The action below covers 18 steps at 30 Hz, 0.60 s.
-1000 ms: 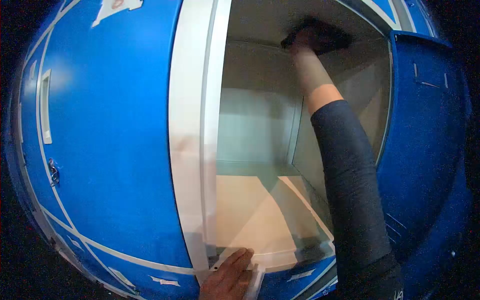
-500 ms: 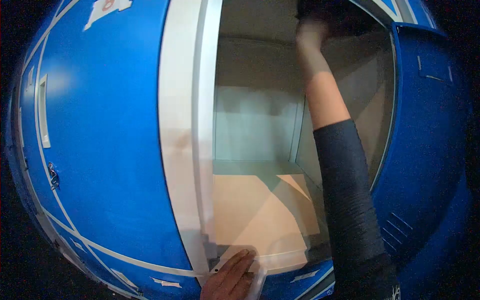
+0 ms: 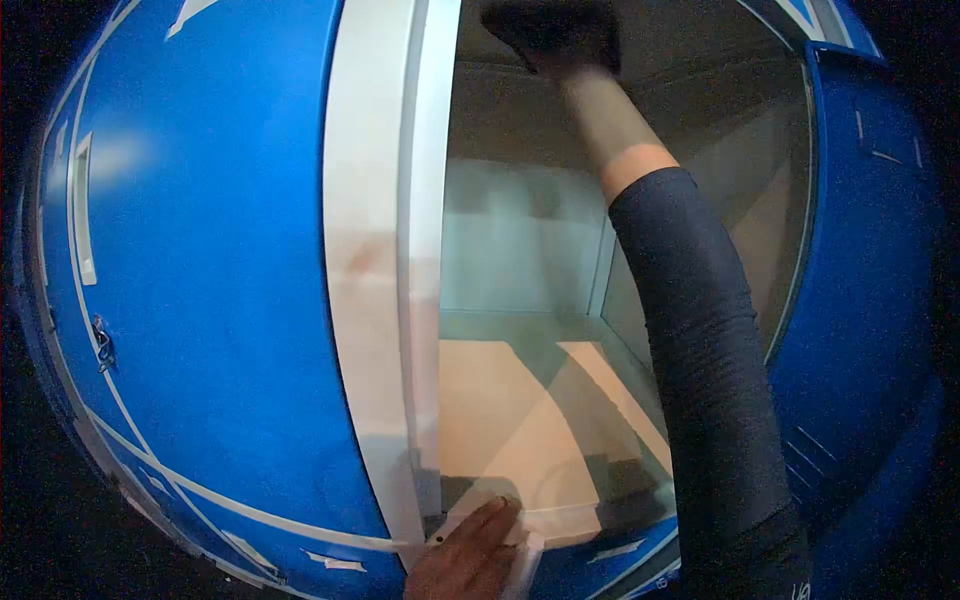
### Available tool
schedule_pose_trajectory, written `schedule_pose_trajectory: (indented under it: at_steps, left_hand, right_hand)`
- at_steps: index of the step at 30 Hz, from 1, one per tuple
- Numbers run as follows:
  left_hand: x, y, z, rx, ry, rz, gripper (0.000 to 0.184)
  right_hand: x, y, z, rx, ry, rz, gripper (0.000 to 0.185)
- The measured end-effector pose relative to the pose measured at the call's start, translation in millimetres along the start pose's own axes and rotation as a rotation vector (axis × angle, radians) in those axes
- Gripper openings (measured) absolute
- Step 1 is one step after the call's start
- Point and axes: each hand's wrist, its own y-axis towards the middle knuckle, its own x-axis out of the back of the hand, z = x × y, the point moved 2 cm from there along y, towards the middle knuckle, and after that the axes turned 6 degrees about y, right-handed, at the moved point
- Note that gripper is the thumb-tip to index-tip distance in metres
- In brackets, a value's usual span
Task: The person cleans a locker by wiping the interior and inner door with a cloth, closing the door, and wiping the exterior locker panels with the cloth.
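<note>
The right hand (image 3: pixel 588 82) grips a dark cloth (image 3: pixel 555 30) up high inside the locker (image 3: pixel 520 250). The left hand (image 3: pixel 465 560) is at the low front edge, and I can't tell if its grip is open or closed. The top looks partway done, but I can't tell what is left.

We see a big blue door (image 3: pixel 230 280) at left and a white post (image 3: pixel 370 200) beside it. In the middle, we see a pale back wall (image 3: pixel 520 245). Light falls on the floor (image 3: pixel 500 400) below it.
</note>
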Motion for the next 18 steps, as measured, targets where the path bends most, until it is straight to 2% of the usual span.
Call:
schedule_pose_trajectory:
  at_steps: [2, 6, 8, 11, 12, 13, 15, 18]
  left_hand:
    - [7, 3, -2, -0.029, 0.000, -0.008, 0.033]
    - [-16, -3, 10, -0.013, 0.003, 0.108, 0.032]
    - [-13, 6, -13, 0.062, 0.062, 0.090, 0.038]
    - [-15, 8, -18, 0.017, 0.040, 0.129, 0.050]
    - [-16, 9, -21, 0.012, 0.048, 0.124, 0.049]
    - [-1, 3, -7, 0.009, 0.025, 0.128, 0.048]
    - [-2, 3, -7, 0.002, 0.044, 0.119, 0.047]
    - [-7, 2, -6, -0.015, 0.062, 0.089, 0.047]
  right_hand:
    - [-8, 2, 29, 0.065, -0.020, 0.073, 0.052]
    - [-2, 14, 79, 0.126, 0.161, 0.112, 0.056]
    - [10, 13, 91, 0.036, 0.612, 0.087, 0.058]
    - [31, 7, 97, -0.193, 1.579, 0.035, 0.054]
    - [39, 4, 99, -0.272, 1.901, 0.011, 0.052]
    - [22, -1, 104, -0.335, 1.857, -0.069, 0.050]
    - [36, -15, 100, -0.420, 1.805, -0.233, 0.045]
    - [54, -58, 53, -0.317, 1.843, -0.148, 0.046]
